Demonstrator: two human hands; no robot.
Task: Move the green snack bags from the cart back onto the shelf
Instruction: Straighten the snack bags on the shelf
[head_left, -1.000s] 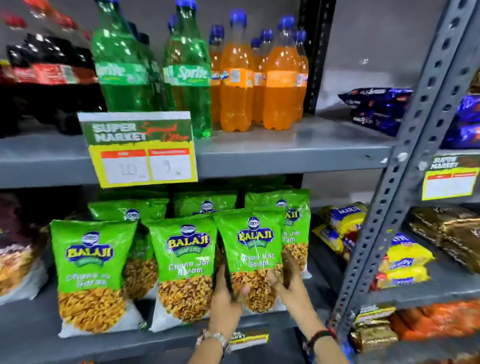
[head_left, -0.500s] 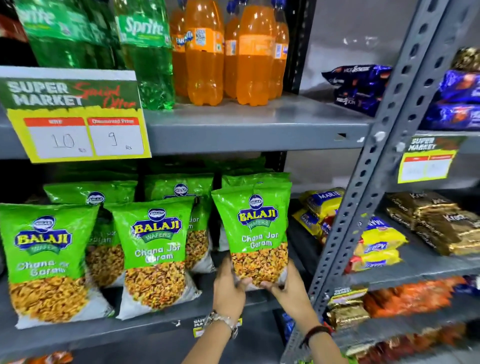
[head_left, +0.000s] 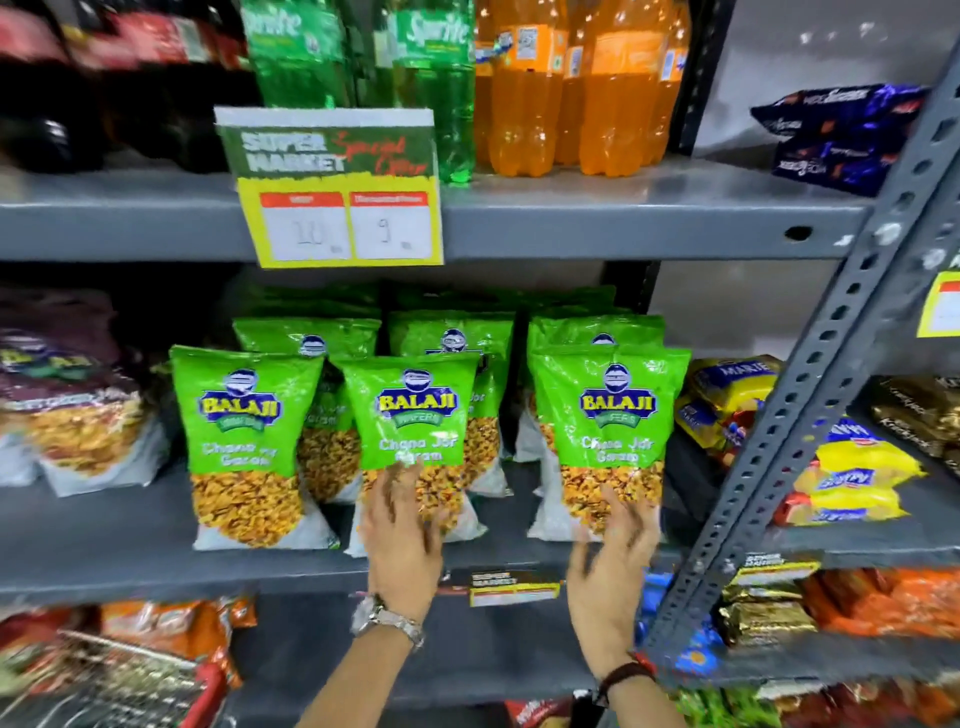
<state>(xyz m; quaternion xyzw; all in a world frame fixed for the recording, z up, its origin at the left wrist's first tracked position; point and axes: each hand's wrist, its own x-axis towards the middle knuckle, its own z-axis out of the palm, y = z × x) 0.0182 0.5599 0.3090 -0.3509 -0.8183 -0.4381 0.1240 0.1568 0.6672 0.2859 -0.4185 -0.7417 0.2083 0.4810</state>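
Note:
Several green snack bags stand upright in rows on the grey middle shelf (head_left: 130, 551). The front row has a left bag (head_left: 244, 447), a middle bag (head_left: 415, 415) and a right bag (head_left: 608, 415). My left hand (head_left: 402, 540), fingers spread and blurred, lies against the bottom of the middle bag. My right hand (head_left: 613, 561), also spread, touches the bottom of the right bag. Neither hand grips a bag. The cart's red-rimmed wire edge (head_left: 130, 680) shows at the bottom left.
A price sign (head_left: 332, 187) hangs from the upper shelf, which carries green and orange bottles (head_left: 524, 88). A slanted perforated metal post (head_left: 810, 415) stands at the right, with yellow biscuit packs (head_left: 852, 478) beyond it. Maroon snack bags (head_left: 72, 395) sit to the left.
Both hands held the right green bag by its bottom; it now stands on the shelf. My left hand has shifted left to the middle bag and both hands have opened.

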